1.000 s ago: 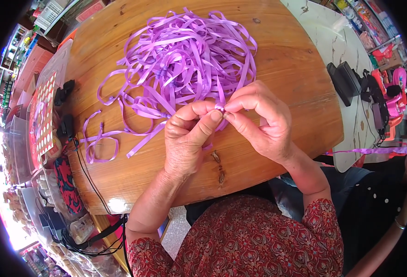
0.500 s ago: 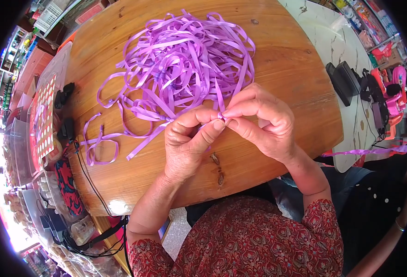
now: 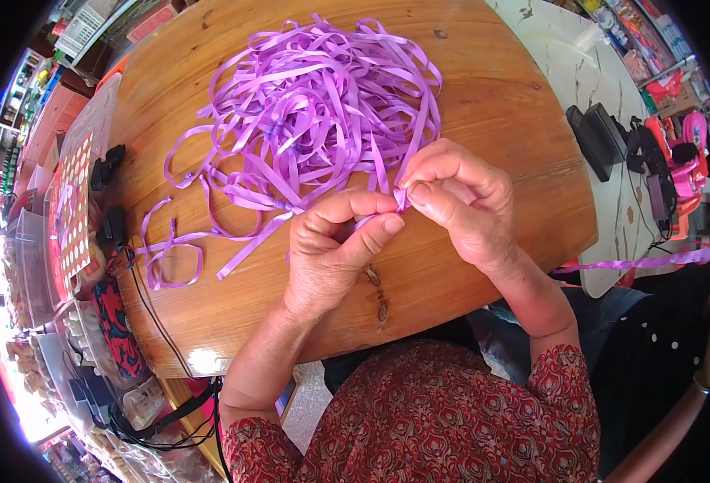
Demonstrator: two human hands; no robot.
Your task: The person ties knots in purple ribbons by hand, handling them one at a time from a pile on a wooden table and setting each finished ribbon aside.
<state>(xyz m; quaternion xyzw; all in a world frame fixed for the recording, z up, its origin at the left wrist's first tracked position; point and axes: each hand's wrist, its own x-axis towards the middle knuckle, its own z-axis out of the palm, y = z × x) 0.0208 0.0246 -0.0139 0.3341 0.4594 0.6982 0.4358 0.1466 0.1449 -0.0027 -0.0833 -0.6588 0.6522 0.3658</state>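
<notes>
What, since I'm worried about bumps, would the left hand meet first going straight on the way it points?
For the left hand, probably the purple ribbon fold at its fingertips, then the right hand just beyond; exact depth is unclear.

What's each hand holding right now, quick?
Left hand: closed, thumb and index finger pinching a narrow, shiny purple fabric ribbon.
Right hand: closed, fingertips pinching that ribbon right beside the left fingertips.

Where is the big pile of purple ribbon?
In the head view, the purple ribbon pile lies near the top, slightly left of centre, on the wooden table, just beyond the left hand and right hand.
</notes>
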